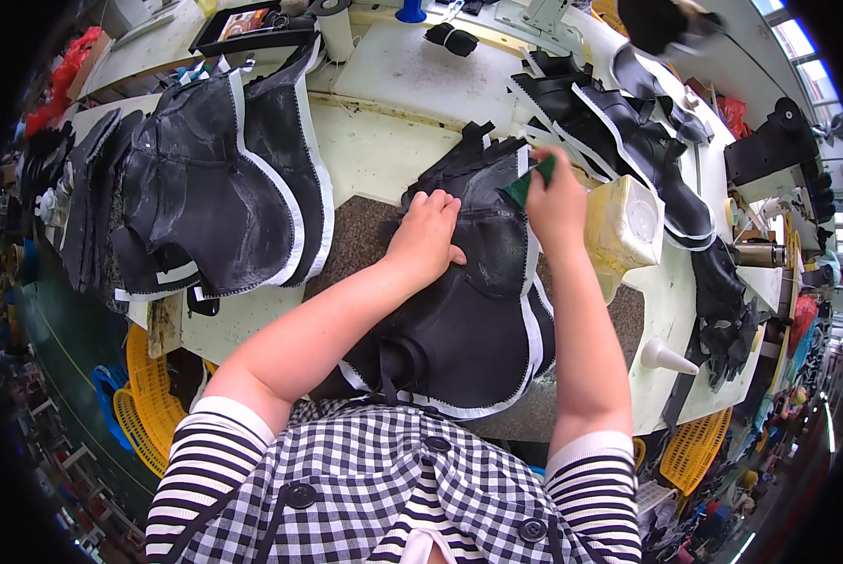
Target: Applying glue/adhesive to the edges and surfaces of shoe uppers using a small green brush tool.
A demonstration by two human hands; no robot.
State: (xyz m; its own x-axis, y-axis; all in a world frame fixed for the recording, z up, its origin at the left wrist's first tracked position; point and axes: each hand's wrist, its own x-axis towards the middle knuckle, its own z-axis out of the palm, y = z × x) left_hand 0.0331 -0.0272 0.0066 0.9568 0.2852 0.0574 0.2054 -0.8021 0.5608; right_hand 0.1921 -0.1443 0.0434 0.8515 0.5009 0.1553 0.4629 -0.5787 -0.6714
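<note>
A black boot upper (496, 249) with white tape along its edges lies in front of me, over a speckled brown board (356, 235). My left hand (426, 235) rests flat on it with the thumb apart, at the left of its upper part. At the upper right edge, beside the white tape, my right hand (555, 199) pinches a flat dark green piece (525, 185). Its exact kind is hard to make out, since the fingers cover part of it. Further black pieces lie under the far end of the upper.
More taped black boot uppers (205, 179) are stacked at the left, and others (652, 146) lie at the far right. A yellowish-white container (619, 226) stands right beside my right forearm. A white nozzle-shaped cone (668, 357) lies near the table's right edge. Yellow baskets (696, 451) sit below.
</note>
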